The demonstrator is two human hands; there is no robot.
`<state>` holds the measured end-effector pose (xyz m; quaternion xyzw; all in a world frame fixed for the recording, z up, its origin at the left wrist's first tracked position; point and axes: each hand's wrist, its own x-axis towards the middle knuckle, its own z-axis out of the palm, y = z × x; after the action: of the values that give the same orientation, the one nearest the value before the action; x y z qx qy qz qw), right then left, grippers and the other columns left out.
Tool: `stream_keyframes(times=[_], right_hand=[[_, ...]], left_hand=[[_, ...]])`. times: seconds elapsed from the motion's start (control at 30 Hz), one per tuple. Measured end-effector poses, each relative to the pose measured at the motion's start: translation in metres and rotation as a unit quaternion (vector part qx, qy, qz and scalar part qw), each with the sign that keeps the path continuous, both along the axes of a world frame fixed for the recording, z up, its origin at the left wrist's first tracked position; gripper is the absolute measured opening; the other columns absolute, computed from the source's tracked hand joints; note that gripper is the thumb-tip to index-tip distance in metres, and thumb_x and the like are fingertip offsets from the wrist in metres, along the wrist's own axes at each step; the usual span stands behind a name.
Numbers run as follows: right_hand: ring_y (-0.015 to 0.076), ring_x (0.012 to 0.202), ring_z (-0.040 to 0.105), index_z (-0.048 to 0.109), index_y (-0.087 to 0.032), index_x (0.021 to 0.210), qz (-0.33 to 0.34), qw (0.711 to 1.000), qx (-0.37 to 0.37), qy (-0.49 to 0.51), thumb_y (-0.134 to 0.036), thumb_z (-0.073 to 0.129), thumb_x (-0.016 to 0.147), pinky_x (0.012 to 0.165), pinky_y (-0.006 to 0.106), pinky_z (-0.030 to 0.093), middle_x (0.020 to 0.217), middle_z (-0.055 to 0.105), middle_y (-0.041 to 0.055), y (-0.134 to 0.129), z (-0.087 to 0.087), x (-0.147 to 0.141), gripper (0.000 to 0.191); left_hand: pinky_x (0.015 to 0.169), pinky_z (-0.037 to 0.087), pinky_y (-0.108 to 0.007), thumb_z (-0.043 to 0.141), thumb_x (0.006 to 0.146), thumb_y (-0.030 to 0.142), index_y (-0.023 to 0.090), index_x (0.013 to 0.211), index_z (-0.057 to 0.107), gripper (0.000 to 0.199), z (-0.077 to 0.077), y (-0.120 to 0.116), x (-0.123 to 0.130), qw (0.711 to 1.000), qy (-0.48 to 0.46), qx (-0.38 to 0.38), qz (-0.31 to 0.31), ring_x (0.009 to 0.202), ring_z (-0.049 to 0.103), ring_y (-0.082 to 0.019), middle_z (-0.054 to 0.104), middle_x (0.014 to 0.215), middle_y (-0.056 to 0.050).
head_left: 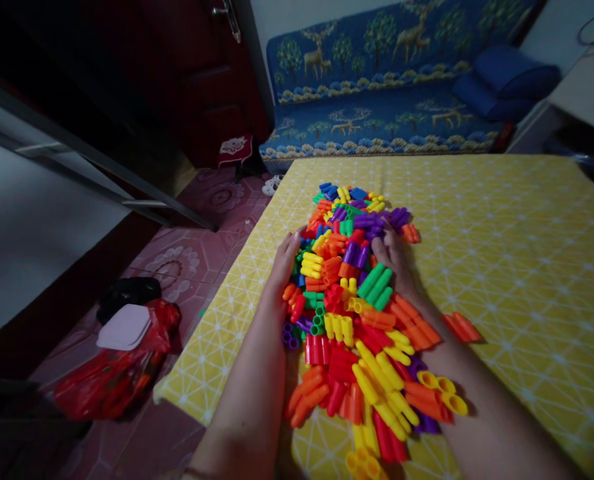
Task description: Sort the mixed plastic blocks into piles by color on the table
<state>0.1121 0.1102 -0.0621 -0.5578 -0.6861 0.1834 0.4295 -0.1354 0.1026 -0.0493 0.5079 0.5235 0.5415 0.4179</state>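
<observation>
Yellow tubes lie behind the left hand and right hand, both loosely open, flanking the pile; pieces seem light, stiff, best pinched by sides.

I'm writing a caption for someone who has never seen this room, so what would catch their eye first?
Probably the heap of bright plastic pieces running down the yellow tablecloth, with the left hand and right hand cupped against its two sides. Next, perhaps, the blue sofa with its deer and tree pattern beyond the table, then the red plastic bag on the tiled floor at the left.
</observation>
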Motion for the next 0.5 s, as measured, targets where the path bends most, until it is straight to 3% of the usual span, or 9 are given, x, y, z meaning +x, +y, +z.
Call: stream_keyframes(times=[0.13,0.23,0.3,0.4,0.5], right_hand=[[0.0357,0.143,0.031,0.056,-0.025,0.132,0.070,0.978,-0.080,-0.182,-0.060,0.040,0.092,0.114,0.062,0.025,0.145,0.051,0.0105,0.012,0.012,0.000,0.055],[0.0347,0.134,0.045,0.064,-0.027,0.120,0.145,0.953,-0.136,-0.230,-0.062,0.035,0.094,0.109,0.059,0.036,0.135,0.061,0.0081,0.016,0.032,0.007,0.052],[0.0315,0.126,0.054,0.067,-0.025,0.116,0.161,0.950,-0.137,-0.228,-0.058,0.033,0.096,0.106,0.052,0.042,0.129,0.064,0.0089,0.010,0.047,0.015,0.051],[0.0309,0.124,0.056,0.067,-0.019,0.118,0.106,0.968,-0.063,-0.219,-0.048,0.037,0.097,0.105,0.051,0.043,0.129,0.064,0.0129,-0.024,0.065,0.030,0.046],[0.0298,0.130,0.051,0.063,-0.021,0.123,0.087,0.974,0.057,-0.203,-0.037,0.044,0.096,0.110,0.054,0.037,0.136,0.059,0.0119,-0.085,0.074,0.045,0.037]], left_hand=[[0.120,0.025,-0.045,0.053,0.089,0.057,0.026,0.121,0.069,0.048,-0.004,0.000,-0.007,0.999,-0.007,0.021,-0.040,0.141,0.040,-0.030,0.063,0.135,-0.001],[0.119,0.027,-0.045,0.052,0.088,0.058,0.024,0.119,0.071,0.049,-0.006,0.001,-0.009,0.999,-0.012,0.032,-0.030,0.141,0.041,-0.030,0.065,0.132,-0.003],[0.119,0.027,-0.044,0.054,0.088,0.057,0.022,0.116,0.072,0.049,-0.008,0.002,-0.009,0.999,-0.006,0.039,-0.022,0.140,0.042,-0.030,0.067,0.129,-0.004],[0.118,0.029,-0.045,0.056,0.087,0.057,0.021,0.115,0.073,0.049,-0.010,0.003,-0.008,0.999,0.000,0.048,-0.015,0.139,0.042,-0.031,0.069,0.126,-0.006],[0.116,0.031,-0.045,0.058,0.085,0.057,0.020,0.113,0.074,0.049,-0.012,0.005,-0.008,0.999,-0.007,0.053,-0.006,0.138,0.044,-0.031,0.070,0.124,-0.006]])
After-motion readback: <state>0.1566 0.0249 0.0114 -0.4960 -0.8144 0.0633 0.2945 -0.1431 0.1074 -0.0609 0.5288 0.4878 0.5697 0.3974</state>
